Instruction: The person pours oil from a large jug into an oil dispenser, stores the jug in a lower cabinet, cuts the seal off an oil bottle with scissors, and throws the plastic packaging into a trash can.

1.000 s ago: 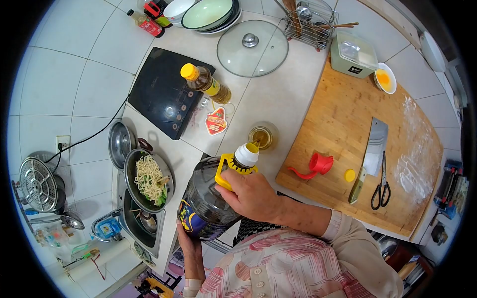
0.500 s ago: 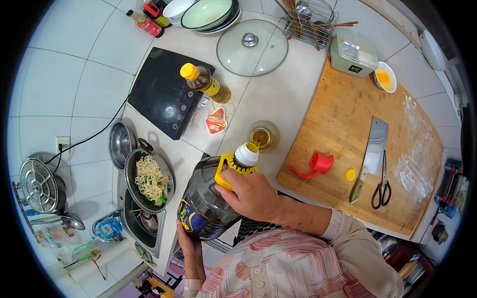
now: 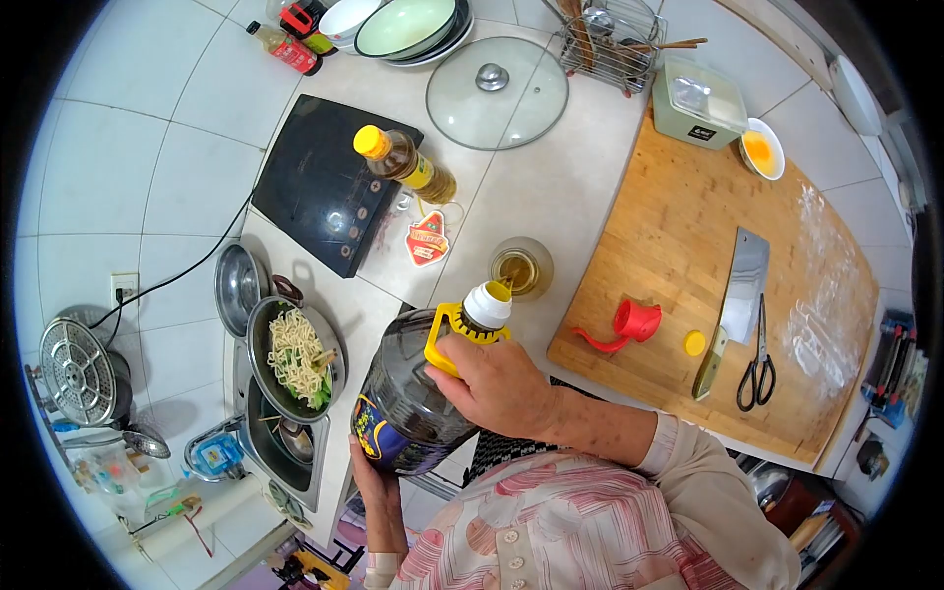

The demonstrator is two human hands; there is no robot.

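A large oil jug (image 3: 408,393) with a dark blue label is tilted in both hands. My right hand (image 3: 492,388) is wrapped round its yellow handle near the neck. Lower down, my left hand (image 3: 374,492) supports the jug's base; part of that hand is hidden behind it. The white spout (image 3: 488,306) points into a glass jar (image 3: 521,267) on the counter, where a thin stream of oil shows. Beyond the jar stands a yellow-capped bottle (image 3: 413,169) beside a red tag (image 3: 427,239).
A cutting board (image 3: 629,226) at right bears a cleaver (image 3: 744,285), scissors (image 3: 757,379), a red cap piece (image 3: 637,321) and flour. At left are a pan of noodles (image 3: 297,356), a sink (image 3: 270,442) and an induction cooker (image 3: 324,182). A glass lid (image 3: 497,93) lies behind.
The hands and jug hold almost the same pose, with oil still running into the jar. The view has shifted very slightly.
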